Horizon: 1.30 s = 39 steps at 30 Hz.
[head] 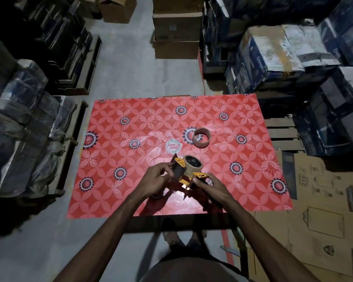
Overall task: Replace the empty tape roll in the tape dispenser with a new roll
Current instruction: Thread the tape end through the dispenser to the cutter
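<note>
Both hands closed on the tape dispenser (pixel 189 174), held just above the near part of the table (pixel 114 192). Right hand (pixel 209 185) wrapped around the handle end, thumb pressed on the yellow frame, likely to steady the whole tool. Left hand (pixel 158 177) pinching the dark flap at the front end, fingers together on it, apparently to keep that end open or to feed tape across it. Between the two grips, seated on the hub: the new roll (pixel 192 164), tan and thick, open side tilted up toward the camera. Judged from that, the swap itself looks done; threading the tape end through the front probably remains. Cannot tell whether a loose tape end is already pulled out.

Just beyond the hands, lying flat on the table: a clear wrapper with a round label (pixel 173 147), most likely the new roll's packaging. Farther out, beyond and to the right-hand side: the empty roll (pixel 201 137), a thin cardboard ring standing on its edge-face, set well apart, presumably to keep it out of the way. Around the table, stacked boxes (pixel 177 35).
</note>
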Tool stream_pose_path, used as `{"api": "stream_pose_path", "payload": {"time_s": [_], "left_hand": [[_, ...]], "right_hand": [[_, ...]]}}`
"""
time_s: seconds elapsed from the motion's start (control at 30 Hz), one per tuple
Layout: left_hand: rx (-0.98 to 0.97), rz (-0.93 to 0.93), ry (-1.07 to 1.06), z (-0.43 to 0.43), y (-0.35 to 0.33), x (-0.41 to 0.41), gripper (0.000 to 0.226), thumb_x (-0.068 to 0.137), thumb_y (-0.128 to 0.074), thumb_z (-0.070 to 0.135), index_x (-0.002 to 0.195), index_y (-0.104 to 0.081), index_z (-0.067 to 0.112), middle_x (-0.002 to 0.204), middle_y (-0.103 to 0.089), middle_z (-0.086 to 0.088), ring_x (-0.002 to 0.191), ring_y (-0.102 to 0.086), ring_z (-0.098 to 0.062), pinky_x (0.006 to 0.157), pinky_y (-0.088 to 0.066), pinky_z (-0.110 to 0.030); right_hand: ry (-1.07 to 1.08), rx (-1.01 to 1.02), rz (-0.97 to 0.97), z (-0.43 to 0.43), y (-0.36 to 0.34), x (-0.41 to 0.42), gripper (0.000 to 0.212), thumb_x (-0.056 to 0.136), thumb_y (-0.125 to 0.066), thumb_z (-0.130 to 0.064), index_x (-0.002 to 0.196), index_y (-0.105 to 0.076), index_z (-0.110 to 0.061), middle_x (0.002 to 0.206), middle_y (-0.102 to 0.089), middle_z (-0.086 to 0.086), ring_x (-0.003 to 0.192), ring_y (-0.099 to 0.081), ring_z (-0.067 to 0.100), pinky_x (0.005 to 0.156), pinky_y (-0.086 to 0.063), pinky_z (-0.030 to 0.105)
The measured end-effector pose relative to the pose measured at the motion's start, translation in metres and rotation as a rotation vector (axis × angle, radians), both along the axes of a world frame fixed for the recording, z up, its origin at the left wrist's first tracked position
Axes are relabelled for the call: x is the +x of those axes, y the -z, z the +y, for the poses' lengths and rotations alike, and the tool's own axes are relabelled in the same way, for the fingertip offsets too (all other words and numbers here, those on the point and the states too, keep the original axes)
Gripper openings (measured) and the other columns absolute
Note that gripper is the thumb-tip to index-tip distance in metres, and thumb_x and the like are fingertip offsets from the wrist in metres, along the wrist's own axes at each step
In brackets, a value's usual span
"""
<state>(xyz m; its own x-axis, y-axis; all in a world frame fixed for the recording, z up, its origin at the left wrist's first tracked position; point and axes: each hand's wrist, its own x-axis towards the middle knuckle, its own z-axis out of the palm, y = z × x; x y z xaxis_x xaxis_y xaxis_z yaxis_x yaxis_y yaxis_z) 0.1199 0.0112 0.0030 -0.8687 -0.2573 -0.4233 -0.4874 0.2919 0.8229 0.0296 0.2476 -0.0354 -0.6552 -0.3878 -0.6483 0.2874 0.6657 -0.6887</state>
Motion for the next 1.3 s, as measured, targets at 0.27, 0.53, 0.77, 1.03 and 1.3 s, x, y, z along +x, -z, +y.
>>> {"api": "stream_pose_path", "payload": {"time_s": [0.27, 0.53, 0.77, 1.03, 1.3], "left_hand": [[-0.033, -0.057, 0.056, -0.003, 0.003, -0.002, 0.018, 0.099, -0.063, 0.003, 0.087, -0.066, 0.016, 0.143, -0.064, -0.013, 0.143, -0.052, -0.023, 0.114, -0.045, -0.048], [-0.047, -0.043, 0.043, 0.002, 0.008, 0.002, 0.024, 0.099, -0.063, 0.001, 0.083, -0.063, 0.019, 0.122, -0.075, -0.011, 0.135, -0.058, -0.015, 0.103, -0.048, -0.035], [-0.044, 0.003, -0.024, 0.004, 0.009, 0.005, 0.013, 0.099, -0.066, 0.005, 0.087, -0.069, 0.012, 0.105, -0.076, -0.002, 0.109, -0.067, -0.006, 0.087, -0.053, -0.022], [-0.151, 0.061, -0.118, 0.003, 0.019, 0.021, 0.005, 0.093, -0.076, 0.017, 0.089, -0.076, 0.019, 0.093, -0.074, 0.008, 0.080, -0.067, -0.001, 0.072, -0.053, -0.022], [0.230, 0.005, -0.485, 0.021, 0.019, 0.029, 0.014, 0.103, -0.062, 0.013, 0.106, -0.069, 0.001, 0.072, -0.070, -0.011, 0.056, -0.062, -0.019, 0.047, -0.054, -0.026]], "right_hand": [[-0.051, 0.018, -0.012, 0.001, 0.000, 0.003, 0.083, 0.072, -0.059, -0.085, 0.137, -0.055, -0.033, 0.124, -0.064, -0.007, 0.093, -0.064, 0.016, 0.085, -0.050, 0.031], [-0.170, 0.235, 0.080, -0.008, -0.006, 0.000, 0.106, 0.063, -0.035, -0.106, 0.135, -0.048, -0.029, 0.113, -0.068, -0.007, 0.094, -0.066, 0.019, 0.087, -0.050, 0.036], [-0.193, 0.293, 0.098, -0.011, -0.003, -0.001, 0.126, 0.054, -0.029, -0.110, 0.142, -0.043, -0.020, 0.117, -0.070, 0.000, 0.093, -0.067, 0.019, 0.083, -0.051, 0.037], [-0.175, 0.191, 0.116, -0.002, -0.002, 0.002, 0.101, 0.071, -0.045, -0.098, 0.143, -0.046, -0.028, 0.134, -0.066, -0.002, 0.111, -0.065, 0.022, 0.091, -0.051, 0.038], [-0.157, 0.253, 0.264, 0.004, -0.004, 0.007, 0.086, 0.067, -0.040, -0.101, 0.121, -0.050, -0.034, 0.105, -0.070, -0.008, 0.091, -0.067, 0.019, 0.081, -0.055, 0.037]]}}
